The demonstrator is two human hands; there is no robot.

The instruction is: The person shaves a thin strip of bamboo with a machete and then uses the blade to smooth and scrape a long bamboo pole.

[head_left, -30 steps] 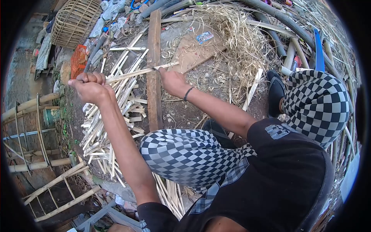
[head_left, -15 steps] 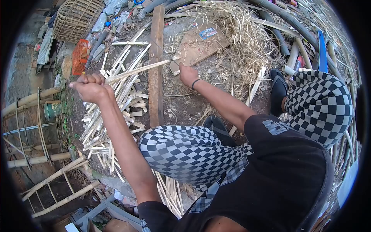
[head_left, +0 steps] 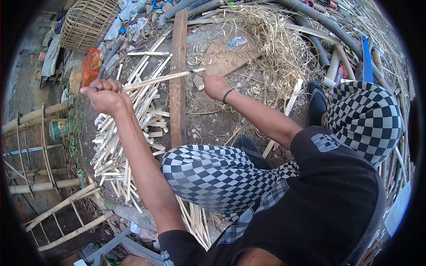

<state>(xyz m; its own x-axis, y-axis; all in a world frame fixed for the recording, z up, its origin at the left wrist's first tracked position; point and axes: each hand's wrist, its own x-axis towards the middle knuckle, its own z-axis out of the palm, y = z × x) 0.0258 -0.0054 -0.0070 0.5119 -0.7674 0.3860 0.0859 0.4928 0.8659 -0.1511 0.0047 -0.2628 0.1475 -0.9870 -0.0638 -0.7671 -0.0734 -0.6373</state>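
Observation:
My left hand (head_left: 105, 95) is closed around the near end of a long pale bamboo strip (head_left: 162, 79). The strip crosses over a wooden plank (head_left: 179, 53) and ends close to my right hand (head_left: 216, 87). That hand is closed on a knife (head_left: 194, 72), with its thin dark blade lying against the strip near the far end. The knife's handle is hidden in my fingers. Beyond my right hand lies a flat brown board (head_left: 230, 60) with a small blue packet on it.
Many split bamboo strips (head_left: 126, 137) lie heaped under my left arm. Curly shavings (head_left: 279, 40) pile up at the upper right. A blue saw (head_left: 367, 60) lies by my knee, a woven basket (head_left: 86, 24) and orange crate (head_left: 91, 66) at upper left, bamboo ladder (head_left: 66, 217) lower left.
The knife blade has shifted a little along the strip toward my left hand, so more of the strip's tip shows past it. My left hand stays nearly in place.

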